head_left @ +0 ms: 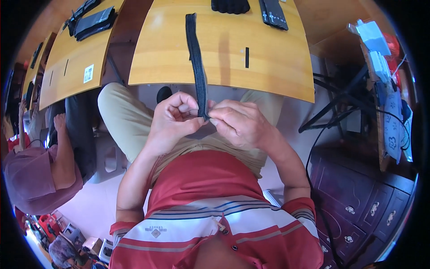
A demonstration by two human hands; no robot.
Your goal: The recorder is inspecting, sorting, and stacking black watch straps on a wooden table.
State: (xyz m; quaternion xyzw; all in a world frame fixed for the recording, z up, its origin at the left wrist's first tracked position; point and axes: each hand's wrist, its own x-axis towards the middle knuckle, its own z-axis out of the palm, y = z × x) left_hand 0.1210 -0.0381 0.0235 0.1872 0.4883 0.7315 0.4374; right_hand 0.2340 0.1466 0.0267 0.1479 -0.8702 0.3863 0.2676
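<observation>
A long black fabric strip [195, 58] runs from the wooden table top [156, 45] over its near edge, down to my hands above my lap. My left hand [174, 119] pinches its lower end from the left, thumb and fingers together. On the other side, my right hand [237, 121] grips the same end between thumb and bent fingers. The fingertips of both hands almost meet there, and they partly hide the strip's tip.
Dark flat packs [273, 15] and a black item [230, 5] lie at the table's far edge. More black packs [95, 22] rest on the left table, near a seated person [40, 179]. A dark cabinet [358, 197] and hanging cable [309, 166] are at right.
</observation>
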